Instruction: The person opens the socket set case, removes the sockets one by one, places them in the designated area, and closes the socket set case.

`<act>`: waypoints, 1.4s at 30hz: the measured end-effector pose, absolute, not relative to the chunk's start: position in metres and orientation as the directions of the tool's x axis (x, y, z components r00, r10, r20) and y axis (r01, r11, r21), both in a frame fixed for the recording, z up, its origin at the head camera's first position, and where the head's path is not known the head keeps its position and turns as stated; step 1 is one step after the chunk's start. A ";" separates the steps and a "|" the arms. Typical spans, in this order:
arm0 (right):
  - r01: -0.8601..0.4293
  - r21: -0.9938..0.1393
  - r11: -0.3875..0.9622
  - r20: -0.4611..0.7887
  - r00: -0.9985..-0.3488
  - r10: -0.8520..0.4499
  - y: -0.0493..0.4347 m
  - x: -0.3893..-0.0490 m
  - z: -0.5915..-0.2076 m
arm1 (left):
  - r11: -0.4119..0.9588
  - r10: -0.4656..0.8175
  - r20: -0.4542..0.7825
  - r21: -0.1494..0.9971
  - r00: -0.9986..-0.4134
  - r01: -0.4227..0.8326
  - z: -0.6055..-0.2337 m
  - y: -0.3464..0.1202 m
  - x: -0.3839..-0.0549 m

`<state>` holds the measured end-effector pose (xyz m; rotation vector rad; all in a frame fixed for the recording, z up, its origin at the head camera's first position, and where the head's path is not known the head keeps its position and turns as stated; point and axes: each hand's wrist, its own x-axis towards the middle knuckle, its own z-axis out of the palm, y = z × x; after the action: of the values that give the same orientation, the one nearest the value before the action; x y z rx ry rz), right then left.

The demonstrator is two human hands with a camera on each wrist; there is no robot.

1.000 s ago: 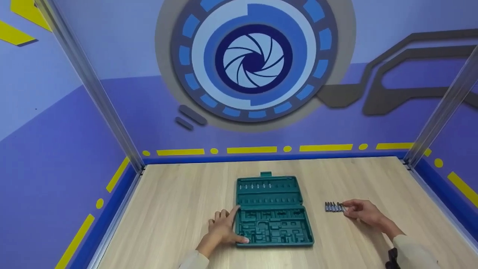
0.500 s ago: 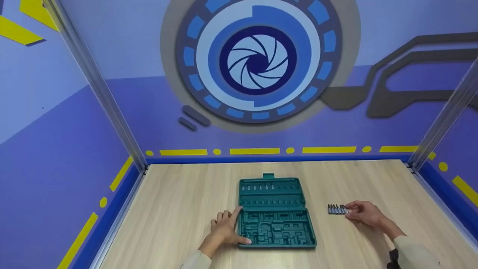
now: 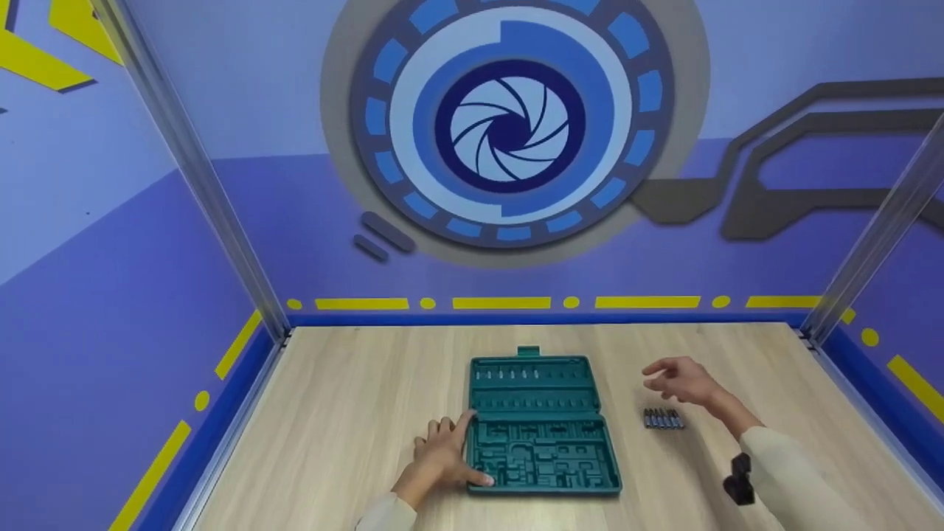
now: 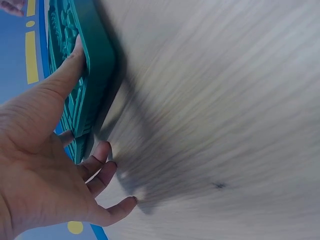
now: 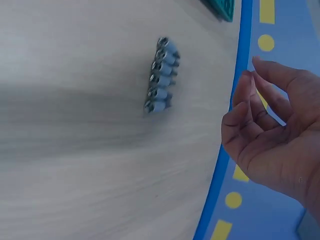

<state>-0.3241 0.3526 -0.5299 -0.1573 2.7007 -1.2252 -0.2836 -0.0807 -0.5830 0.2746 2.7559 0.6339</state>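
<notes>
An open green plastic tool case [image 3: 544, 428] lies on the wooden table, moulded recesses showing in both halves. My left hand [image 3: 442, 453] rests at its left side. The left thumb presses over the rim near the front corner, as the left wrist view also shows; the index finger touches the side near the hinge, and the other fingers are spread loosely. To the right of the case, a short row of small metal socket bits [image 3: 664, 419] lies side by side. Above and behind that row hovers my right hand [image 3: 682, 380], fingers loosely bent, holding nothing.
Several small silvery pieces [image 3: 507, 374] sit in the left slots of the case's far half. A latch tab [image 3: 528, 351] sticks out at its back edge. Patterned blue panels [image 3: 509, 276] and metal posts [image 3: 192, 177] border the table [image 3: 354, 398].
My right hand has let go of the rightmost socket bit and lifted up, back and slightly left of the row. The left hand stays on the case.
</notes>
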 end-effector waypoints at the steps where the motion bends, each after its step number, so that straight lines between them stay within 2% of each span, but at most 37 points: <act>1: -0.035 -0.755 0.655 -0.109 -0.978 -0.178 0.345 -0.328 -0.531 | 0.887 0.244 -0.248 0.448 -0.938 0.112 -0.584 -0.081 -0.284; 5: -0.065 -0.761 0.646 -0.097 -0.972 -0.212 0.310 -0.343 -0.540 | 0.890 0.232 -0.258 0.445 -0.938 0.098 -0.588 -0.082 -0.287; 11: -0.241 -0.747 0.620 0.010 -0.936 -0.352 0.254 -0.363 -0.557 | 0.890 0.235 -0.285 0.447 -0.929 0.089 -0.582 -0.081 -0.288; 14: -0.269 -0.751 0.603 0.048 -0.933 -0.357 0.232 -0.370 -0.565 | 0.887 0.248 -0.288 0.451 -0.925 0.098 -0.583 -0.079 -0.289; 19: -0.228 -0.739 0.634 0.075 -0.963 -0.259 0.204 -0.380 -0.584 | 0.891 0.245 -0.281 0.442 -0.928 0.102 -0.591 -0.078 -0.292; 23: -0.205 -0.678 0.706 0.110 -0.978 -0.178 0.187 -0.385 -0.594 | 0.892 0.234 -0.293 0.444 -0.927 0.085 -0.593 -0.080 -0.295; 28: -0.142 -0.629 0.764 0.078 -0.990 -0.120 0.175 -0.390 -0.598 | 0.894 0.228 -0.288 0.439 -0.930 0.084 -0.595 -0.084 -0.297; 36: 0.011 -0.717 0.697 -0.027 -1.000 -0.013 0.172 -0.393 -0.600 | 0.889 0.230 -0.283 0.450 -0.931 0.083 -0.594 -0.085 -0.295; 42: 0.038 -0.744 0.667 -0.043 -0.999 0.009 0.174 -0.393 -0.603 | 0.884 0.247 -0.271 0.456 -0.931 0.102 -0.591 -0.084 -0.293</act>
<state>-0.3926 0.1738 -0.6031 0.0401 2.8360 -1.2662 -0.2933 -0.0845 -0.5906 0.2594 2.7298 0.6364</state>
